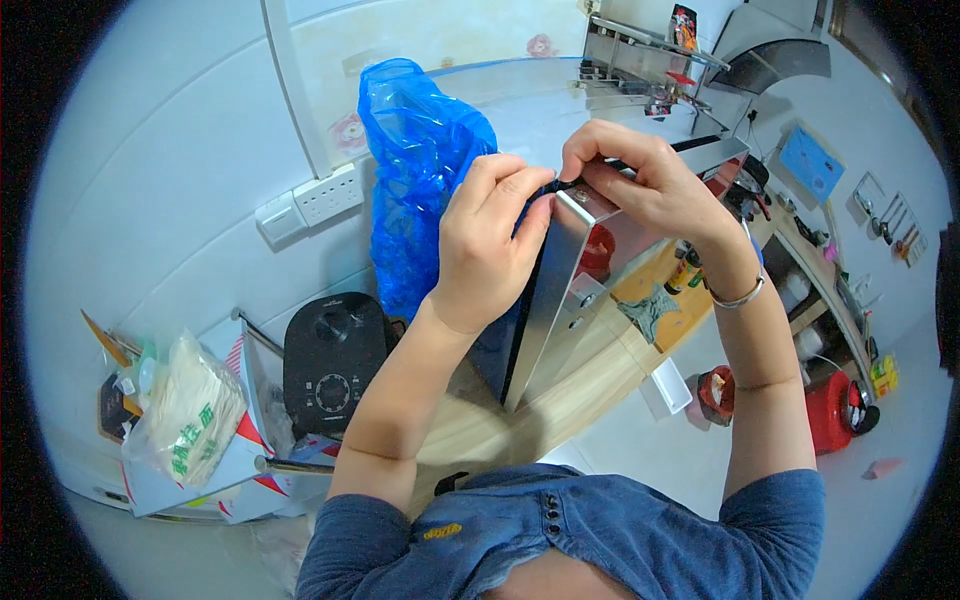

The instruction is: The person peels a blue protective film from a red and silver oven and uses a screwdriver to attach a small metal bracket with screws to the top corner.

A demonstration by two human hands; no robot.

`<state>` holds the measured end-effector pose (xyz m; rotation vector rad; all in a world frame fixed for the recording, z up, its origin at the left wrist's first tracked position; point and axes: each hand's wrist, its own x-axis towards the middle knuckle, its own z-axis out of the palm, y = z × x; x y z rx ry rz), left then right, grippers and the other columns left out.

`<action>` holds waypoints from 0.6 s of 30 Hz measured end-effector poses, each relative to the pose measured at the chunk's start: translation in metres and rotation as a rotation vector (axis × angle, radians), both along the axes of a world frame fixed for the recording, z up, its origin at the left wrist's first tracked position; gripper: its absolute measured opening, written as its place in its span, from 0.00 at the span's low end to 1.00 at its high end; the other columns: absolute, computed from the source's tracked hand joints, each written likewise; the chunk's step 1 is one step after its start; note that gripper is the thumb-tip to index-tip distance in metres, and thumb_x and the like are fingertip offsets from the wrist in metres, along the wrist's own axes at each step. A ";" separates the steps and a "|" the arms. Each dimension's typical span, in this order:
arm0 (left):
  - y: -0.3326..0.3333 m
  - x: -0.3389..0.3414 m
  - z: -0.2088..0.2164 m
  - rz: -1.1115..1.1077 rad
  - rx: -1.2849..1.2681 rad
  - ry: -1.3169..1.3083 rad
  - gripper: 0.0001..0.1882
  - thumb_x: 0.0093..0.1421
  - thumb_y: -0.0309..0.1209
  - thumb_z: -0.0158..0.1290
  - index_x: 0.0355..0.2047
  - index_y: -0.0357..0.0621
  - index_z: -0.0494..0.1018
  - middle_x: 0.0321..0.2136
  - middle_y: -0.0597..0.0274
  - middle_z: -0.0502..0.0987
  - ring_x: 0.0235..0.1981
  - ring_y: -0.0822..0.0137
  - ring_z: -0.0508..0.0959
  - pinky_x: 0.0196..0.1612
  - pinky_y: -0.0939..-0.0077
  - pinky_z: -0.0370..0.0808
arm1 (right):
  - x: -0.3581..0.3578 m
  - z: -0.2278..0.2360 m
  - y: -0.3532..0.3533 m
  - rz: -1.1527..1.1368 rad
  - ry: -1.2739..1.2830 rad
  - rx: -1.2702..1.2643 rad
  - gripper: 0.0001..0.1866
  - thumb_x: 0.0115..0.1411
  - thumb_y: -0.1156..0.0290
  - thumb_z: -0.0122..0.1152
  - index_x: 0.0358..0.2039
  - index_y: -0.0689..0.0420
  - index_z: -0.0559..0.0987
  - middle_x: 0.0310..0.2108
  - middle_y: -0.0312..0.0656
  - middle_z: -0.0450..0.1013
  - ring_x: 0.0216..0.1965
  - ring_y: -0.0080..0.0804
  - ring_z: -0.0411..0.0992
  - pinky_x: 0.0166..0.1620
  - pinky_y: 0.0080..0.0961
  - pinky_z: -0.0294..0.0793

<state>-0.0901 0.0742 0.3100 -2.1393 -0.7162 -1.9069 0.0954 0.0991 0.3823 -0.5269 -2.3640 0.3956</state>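
Note:
Both hands meet over the top corner of a tall metal-fronted appliance [545, 325] with a mirror-like panel. My left hand [487, 240] is closed, thumb and fingers pinched together just left of that corner. From the other side my right hand [645, 185] curls its fingers down onto the corner, closed as well. A small dark thing [565, 184] shows between the fingertips; its kind is too hidden to tell. Behind my left hand a crumpled blue plastic bag [415, 170] hangs against the appliance and the wall.
A black countertop device with a dial [335, 365] stands at the left, near a bag of dried noodles [195, 415] on a box. A socket strip [328, 195] is on the wall. A red bin-like container [835, 412] and a counter [815, 265] are at the right.

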 end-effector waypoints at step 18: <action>-0.013 -0.005 -0.033 0.186 0.085 0.050 0.07 0.46 0.20 0.59 0.27 0.42 0.73 0.28 0.61 0.73 0.30 0.59 0.72 0.35 0.68 0.65 | 0.003 0.000 0.000 0.025 0.015 -0.091 0.06 0.57 0.84 0.49 0.33 0.61 0.73 0.33 0.34 0.69 0.35 0.21 0.67 0.41 0.18 0.67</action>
